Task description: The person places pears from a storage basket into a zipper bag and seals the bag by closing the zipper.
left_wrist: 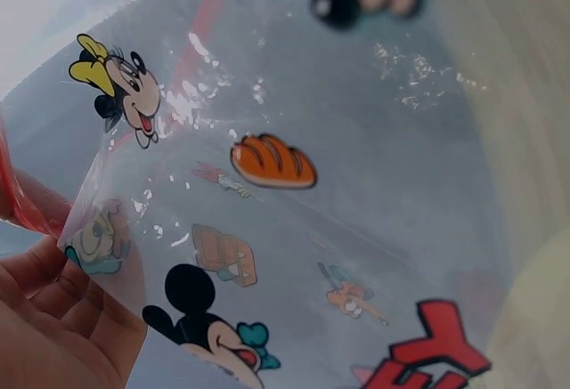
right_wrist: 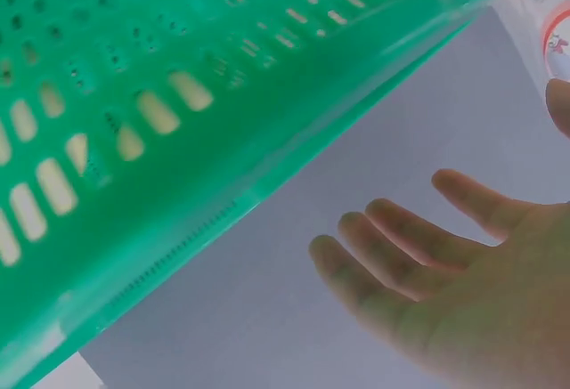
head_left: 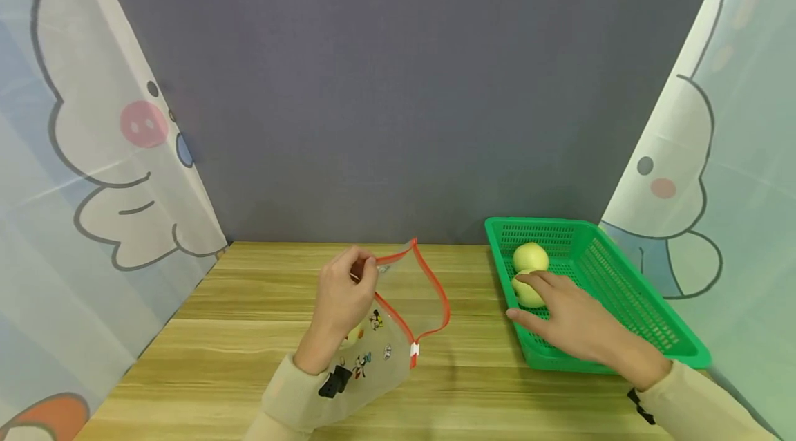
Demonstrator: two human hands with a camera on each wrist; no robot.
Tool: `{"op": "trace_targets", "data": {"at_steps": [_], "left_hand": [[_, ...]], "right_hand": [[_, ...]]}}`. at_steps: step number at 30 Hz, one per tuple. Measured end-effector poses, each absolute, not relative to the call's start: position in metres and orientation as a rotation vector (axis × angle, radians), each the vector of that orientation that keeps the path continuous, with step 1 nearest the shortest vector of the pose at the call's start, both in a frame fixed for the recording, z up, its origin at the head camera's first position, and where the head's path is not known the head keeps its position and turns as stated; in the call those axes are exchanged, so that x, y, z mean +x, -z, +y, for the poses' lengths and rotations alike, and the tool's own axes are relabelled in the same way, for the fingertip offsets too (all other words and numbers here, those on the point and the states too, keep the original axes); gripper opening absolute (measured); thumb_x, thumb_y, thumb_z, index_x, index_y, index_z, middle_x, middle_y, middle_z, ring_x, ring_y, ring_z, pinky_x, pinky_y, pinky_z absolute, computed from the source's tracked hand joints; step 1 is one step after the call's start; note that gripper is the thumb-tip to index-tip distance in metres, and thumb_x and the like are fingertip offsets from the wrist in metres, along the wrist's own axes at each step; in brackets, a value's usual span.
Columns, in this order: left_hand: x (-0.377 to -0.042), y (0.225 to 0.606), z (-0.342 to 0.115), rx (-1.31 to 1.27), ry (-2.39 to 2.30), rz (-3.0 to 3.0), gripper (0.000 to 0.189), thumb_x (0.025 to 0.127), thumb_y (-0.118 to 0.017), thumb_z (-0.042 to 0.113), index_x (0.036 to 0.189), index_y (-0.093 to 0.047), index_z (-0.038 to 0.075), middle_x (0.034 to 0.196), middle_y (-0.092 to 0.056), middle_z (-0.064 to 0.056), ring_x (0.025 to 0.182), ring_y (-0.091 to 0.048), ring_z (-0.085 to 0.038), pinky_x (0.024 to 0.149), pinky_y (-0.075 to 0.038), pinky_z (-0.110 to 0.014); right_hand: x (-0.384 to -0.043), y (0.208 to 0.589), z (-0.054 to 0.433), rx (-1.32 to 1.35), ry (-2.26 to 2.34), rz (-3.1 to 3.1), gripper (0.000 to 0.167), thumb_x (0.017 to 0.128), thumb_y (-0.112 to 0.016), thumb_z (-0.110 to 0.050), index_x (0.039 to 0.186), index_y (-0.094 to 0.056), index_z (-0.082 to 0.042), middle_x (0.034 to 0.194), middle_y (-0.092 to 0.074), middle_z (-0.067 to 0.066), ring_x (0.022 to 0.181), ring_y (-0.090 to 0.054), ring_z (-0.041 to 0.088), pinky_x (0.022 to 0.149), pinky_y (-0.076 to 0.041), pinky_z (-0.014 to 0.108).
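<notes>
My left hand (head_left: 342, 294) pinches the red-edged rim of a clear zip bag (head_left: 388, 358) printed with cartoon figures. The bag's mouth gapes toward the right, and a white slider (head_left: 414, 350) sits at its near corner. Through the film, partly behind my wrist, shows a pale yellow round thing (head_left: 353, 336). My right hand (head_left: 575, 316) hovers over the left side of a green plastic basket (head_left: 622, 275), fingers spread and nothing held. Beneath its fingertips lies a yellow-green apple (head_left: 528, 292), partly covered; whether they touch cannot be told. Another apple (head_left: 531, 258) lies just behind it.
A wooden table (head_left: 249, 303) carries the basket on its right side. Behind it rises a dark grey panel (head_left: 398, 95). Curtains with cartoon animals hang at the left (head_left: 112, 116) and right (head_left: 671, 171).
</notes>
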State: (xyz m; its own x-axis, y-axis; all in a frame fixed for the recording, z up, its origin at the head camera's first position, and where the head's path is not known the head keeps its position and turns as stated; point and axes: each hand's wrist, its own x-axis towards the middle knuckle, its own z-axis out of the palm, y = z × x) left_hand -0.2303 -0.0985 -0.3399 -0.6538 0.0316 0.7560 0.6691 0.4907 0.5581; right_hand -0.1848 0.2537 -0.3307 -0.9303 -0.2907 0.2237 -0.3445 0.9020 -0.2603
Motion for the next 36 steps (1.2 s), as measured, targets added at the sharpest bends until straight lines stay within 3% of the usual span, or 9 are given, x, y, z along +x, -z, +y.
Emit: {"op": "trace_targets", "data": {"at_steps": [20,27,36], "left_hand": [[-0.230,0.339,-0.098,-0.564,1.161,-2.045,0.010,0.091,-0.063,0.000,0.085,-0.070,0.005,0.070,-0.060,0.005,0.061,-0.058,-0.008,0.055,-0.052,-0.025],[-0.231,0.341,-0.098,-0.583,1.160,-2.044,0.010,0.091,-0.064,0.000,0.085,-0.070,0.005,0.069,-0.059,0.005,0.060,-0.056,-0.007,0.055,-0.052,-0.025],[-0.232,0.342,-0.097,-0.590,1.155,-2.030,0.011,0.090,-0.063,-0.001,0.084,-0.069,0.004,0.068,-0.060,0.004,0.059,-0.057,-0.007,0.054,-0.052,-0.025]], "right_hand": [[-0.197,0.345,0.301,0.376,-0.328,-2.846,0.074,0.095,-0.061,-0.059,0.138,-0.057,0.002,0.138,-0.052,0.031,0.125,-0.047,0.055,0.093,-0.042,0.071],[-0.201,0.355,0.318,0.335,-0.297,-2.883,0.073,0.094,-0.063,-0.057,0.137,-0.058,0.001,0.136,-0.052,0.033,0.121,-0.048,0.057,0.084,-0.045,0.072],[-0.204,0.363,0.331,0.316,-0.307,-2.967,0.074,0.096,-0.060,-0.059,0.137,-0.058,0.002,0.136,-0.051,0.036,0.122,-0.047,0.061,0.085,-0.044,0.073]]}}
